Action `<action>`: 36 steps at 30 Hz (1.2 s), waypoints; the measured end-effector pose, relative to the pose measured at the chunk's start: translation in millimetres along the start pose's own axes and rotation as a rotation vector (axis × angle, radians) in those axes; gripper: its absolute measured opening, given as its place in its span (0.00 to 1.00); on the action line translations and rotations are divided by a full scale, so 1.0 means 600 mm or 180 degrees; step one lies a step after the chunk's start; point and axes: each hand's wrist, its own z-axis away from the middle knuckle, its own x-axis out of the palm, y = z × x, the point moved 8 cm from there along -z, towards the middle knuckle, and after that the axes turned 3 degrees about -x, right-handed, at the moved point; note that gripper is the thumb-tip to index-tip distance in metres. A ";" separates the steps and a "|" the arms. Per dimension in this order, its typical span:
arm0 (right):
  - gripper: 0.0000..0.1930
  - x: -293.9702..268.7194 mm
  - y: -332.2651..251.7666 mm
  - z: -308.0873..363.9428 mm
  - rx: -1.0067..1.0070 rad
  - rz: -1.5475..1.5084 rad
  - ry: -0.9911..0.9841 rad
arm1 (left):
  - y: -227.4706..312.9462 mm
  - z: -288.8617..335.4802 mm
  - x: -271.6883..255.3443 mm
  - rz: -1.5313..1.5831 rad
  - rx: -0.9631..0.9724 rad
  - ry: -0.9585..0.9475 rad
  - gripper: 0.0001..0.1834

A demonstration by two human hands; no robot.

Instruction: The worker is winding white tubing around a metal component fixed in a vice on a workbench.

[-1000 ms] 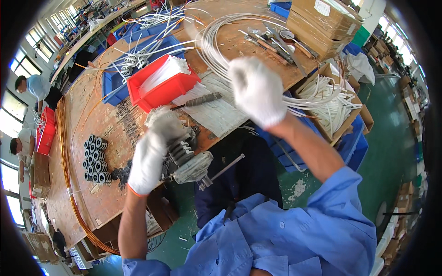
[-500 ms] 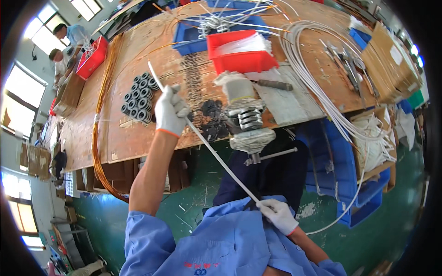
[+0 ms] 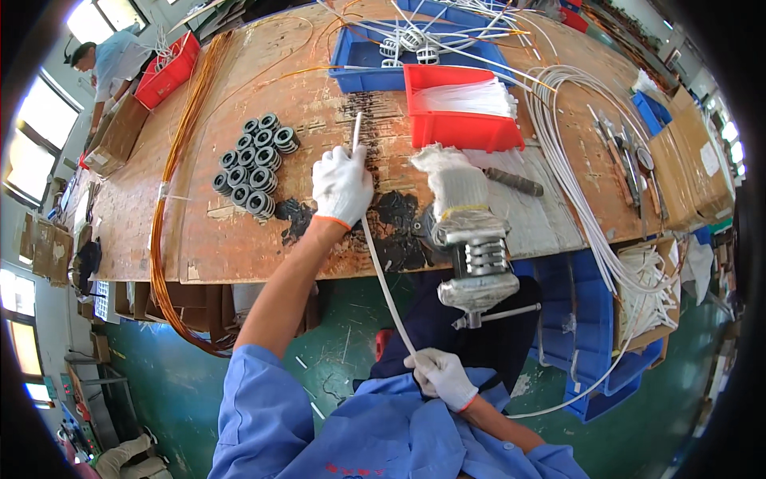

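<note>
The white tube [image 3: 382, 275] is in both of my gloved hands. My left hand [image 3: 343, 185], over the table [image 3: 203, 259], has its fingers wrapped around the tube just short of the free end, and the tip stands out past the knuckles, directed away from me. My right hand [image 3: 443, 379], low in front of my lap, grasps the same tube with thumb and fingers closed on it. Between the hands the long axis runs slantwise, from far left to near right, with a slight bow. The left hand is the nearer to the free end; beyond the right hand, the tail sags in a loop to the right.

The wrapped vise [image 3: 479, 295] stands at the table's near edge, right of the left hand and apart from the tube. The black rings [image 3: 257, 166] sit grouped left of that hand.

The table surface is brown wood, worn and scratched, with dark stains beside the vise. Behind the vise are a red bin [image 3: 463, 132] of white strips and a blue tray [image 3: 371, 80]; to the right, a white coil [image 3: 550, 184]. The floor [image 3: 347, 339] is green, with scraps; a co-worker [image 3: 112, 64] bends at far left, near the windows [image 3: 44, 120]
</note>
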 end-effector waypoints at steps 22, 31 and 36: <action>0.18 0.127 -0.154 -0.181 -0.0229 -0.1106 0.0389 | -0.008 -0.044 0.081 -0.0085 -0.0114 -0.0438 0.38; 0.17 0.118 -0.158 -0.186 -0.0387 -0.0620 0.0269 | -0.004 -0.049 0.069 0.0028 -0.0045 -0.0212 0.36; 0.17 0.117 -0.155 -0.188 -0.0412 -0.0630 0.0205 | -0.004 -0.047 0.070 0.0019 -0.0020 -0.0150 0.35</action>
